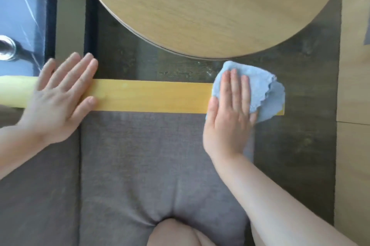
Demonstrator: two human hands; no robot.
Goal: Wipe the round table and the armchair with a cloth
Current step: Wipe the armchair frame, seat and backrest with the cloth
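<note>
Head: round table beyond armrest; cloth.

No text, label, brand, number or sign could be read anywhere in the view, neither on the furniture nor on the cloth.

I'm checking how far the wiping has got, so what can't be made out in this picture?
- Round table, head view: far side cut off by the top edge.
- Wooden rail: right end hidden under the cloth and right hand; left part under the left hand.
</note>
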